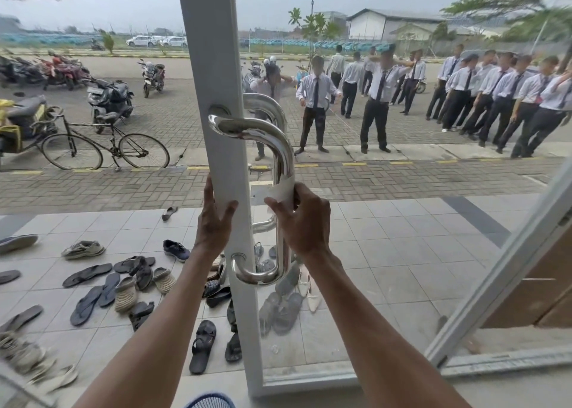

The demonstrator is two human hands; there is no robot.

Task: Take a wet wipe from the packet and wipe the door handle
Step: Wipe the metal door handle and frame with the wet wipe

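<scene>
A shiny steel U-shaped door handle [280, 147] is fixed to the white frame [213, 67] of a glass door. My right hand [305, 222] is closed around the handle's vertical bar at mid-height, with a white wet wipe [283, 189] wrapped between my fingers and the bar. On the frame's left edge, my left hand [213, 222] grips at the same height, thumb on the near face. The wipe packet is not in view.
Through the glass, many sandals and shoes [123, 280] lie on the tiled porch. A bicycle [102, 144] and motorbikes [110, 98] stand at the left. A row of people in white shirts [464, 95] stands beyond. Another glass door frame [501, 271] leans at right.
</scene>
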